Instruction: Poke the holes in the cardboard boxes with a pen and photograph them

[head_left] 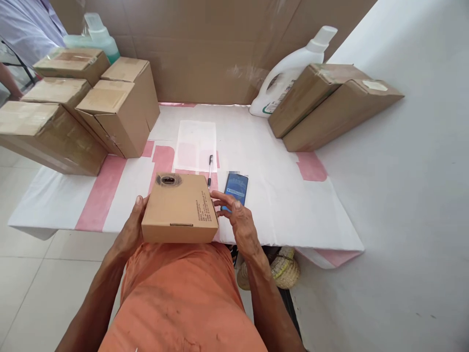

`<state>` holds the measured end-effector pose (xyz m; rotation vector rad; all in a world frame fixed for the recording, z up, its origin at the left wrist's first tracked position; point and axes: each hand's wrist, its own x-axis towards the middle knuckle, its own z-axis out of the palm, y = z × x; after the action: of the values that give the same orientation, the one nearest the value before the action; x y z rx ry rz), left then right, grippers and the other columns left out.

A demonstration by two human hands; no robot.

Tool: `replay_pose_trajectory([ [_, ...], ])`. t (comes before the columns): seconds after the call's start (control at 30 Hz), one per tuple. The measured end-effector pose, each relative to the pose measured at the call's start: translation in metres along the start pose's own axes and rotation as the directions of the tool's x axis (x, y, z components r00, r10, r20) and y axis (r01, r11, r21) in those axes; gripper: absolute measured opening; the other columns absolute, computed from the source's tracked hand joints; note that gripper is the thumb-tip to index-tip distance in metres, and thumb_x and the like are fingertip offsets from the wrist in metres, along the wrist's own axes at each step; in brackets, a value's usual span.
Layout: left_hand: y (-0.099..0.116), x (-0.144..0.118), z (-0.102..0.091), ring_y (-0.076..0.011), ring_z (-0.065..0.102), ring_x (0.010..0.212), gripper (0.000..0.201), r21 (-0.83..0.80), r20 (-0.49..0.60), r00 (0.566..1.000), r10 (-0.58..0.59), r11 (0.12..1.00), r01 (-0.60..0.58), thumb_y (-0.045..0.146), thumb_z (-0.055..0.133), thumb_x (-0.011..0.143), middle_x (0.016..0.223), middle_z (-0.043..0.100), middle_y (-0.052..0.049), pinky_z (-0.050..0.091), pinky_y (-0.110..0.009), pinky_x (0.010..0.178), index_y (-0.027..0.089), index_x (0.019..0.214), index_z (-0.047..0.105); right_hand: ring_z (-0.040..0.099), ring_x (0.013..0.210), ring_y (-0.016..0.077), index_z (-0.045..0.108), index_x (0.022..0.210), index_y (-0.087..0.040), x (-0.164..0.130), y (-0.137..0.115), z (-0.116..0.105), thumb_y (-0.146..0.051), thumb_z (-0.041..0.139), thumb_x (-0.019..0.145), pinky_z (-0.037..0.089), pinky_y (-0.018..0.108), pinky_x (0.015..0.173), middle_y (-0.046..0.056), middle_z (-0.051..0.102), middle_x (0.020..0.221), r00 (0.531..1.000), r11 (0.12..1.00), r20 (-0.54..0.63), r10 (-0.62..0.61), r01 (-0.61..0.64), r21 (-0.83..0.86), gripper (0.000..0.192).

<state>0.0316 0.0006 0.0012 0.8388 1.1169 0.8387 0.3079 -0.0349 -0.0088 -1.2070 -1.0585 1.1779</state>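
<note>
A flat brown cardboard box sits at the front edge of the table, close to my body. Its top has a dark-ringed oval hole at the far left corner, small printed text on the right and a slot near the front. My left hand grips the box's left side, thumb up and fingers partly hidden behind it. At the right side, my right hand has its fingers apart, with the fingertips at the box's edge. Just beyond that hand lies a smartphone with a lit screen. A pen rests behind the box.
White paper lies on the table's white and pink cover. Several cardboard boxes and a teal-liquid bottle stand left. A white jug and two boxes stand right, beside the wall. A person's sleeve shows far left.
</note>
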Motion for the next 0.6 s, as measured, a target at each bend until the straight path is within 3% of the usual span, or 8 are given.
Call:
replay_pose_trajectory([
  [0.1,0.003,-0.004,-0.004,-0.0395,0.069,0.138,0.082,-0.035,0.06,0.995,-0.077,0.996,0.079,0.086,0.053,0.096,0.133,0.081,-0.013,0.062,-0.048,0.106,0.025,0.148,0.069,0.065,0.135,0.0326,0.077,0.139,-0.028,0.005,-0.01,-0.003,-0.082,0.05,0.102,0.058,0.049,0.108,0.011,0.071,0.146,0.995,0.987,0.035,-0.097,0.101,-0.127,0.071],
  [0.2,-0.001,-0.001,-0.006,-0.0393,0.076,0.124,0.081,0.011,0.028,0.996,-0.085,0.996,0.085,0.088,0.055,0.094,0.124,0.082,-0.014,0.067,-0.047,0.091,0.025,0.143,0.071,0.056,0.15,0.037,0.067,0.153,-0.031,0.012,-0.009,-0.002,-0.092,0.058,0.091,0.05,0.055,0.122,0.011,0.063,0.161,0.99,0.981,0.069,-0.12,0.129,-0.143,0.088],
  [0.33,-0.003,0.008,-0.008,-0.0375,0.079,0.104,0.071,0.129,-0.085,0.995,0.055,0.991,-0.043,0.082,0.064,0.091,0.107,0.082,-0.014,0.069,-0.044,0.072,0.021,0.124,0.077,0.049,0.159,0.0372,0.044,0.17,-0.036,0.028,-0.004,0.005,-0.091,0.074,0.08,0.046,0.058,0.127,0.012,0.05,0.173,0.965,0.979,0.18,-0.189,0.2,-0.046,0.109],
  [0.47,0.005,0.022,-0.013,-0.0309,0.077,0.09,0.064,0.209,-0.171,0.961,0.219,0.961,-0.181,0.065,0.075,0.086,0.113,0.08,-0.012,0.065,-0.037,0.062,0.021,0.133,0.072,0.041,0.164,0.0339,0.039,0.172,-0.033,0.058,-0.005,0.023,-0.075,0.093,0.072,0.036,0.055,0.135,0.012,0.042,0.176,0.931,0.939,0.296,-0.215,0.281,-0.201,0.122],
  [0.6,0.025,0.038,-0.014,-0.0267,0.076,0.074,0.062,0.196,-0.226,0.94,0.254,0.957,-0.211,0.067,0.064,0.093,0.105,0.08,-0.008,0.062,-0.035,0.058,0.025,0.139,0.069,0.044,0.161,0.032,0.038,0.172,-0.029,0.087,-0.009,0.042,-0.067,0.095,0.075,0.037,0.053,0.135,0.015,0.048,0.172,0.929,0.887,0.242,-0.28,0.347,-0.304,0.119],
])
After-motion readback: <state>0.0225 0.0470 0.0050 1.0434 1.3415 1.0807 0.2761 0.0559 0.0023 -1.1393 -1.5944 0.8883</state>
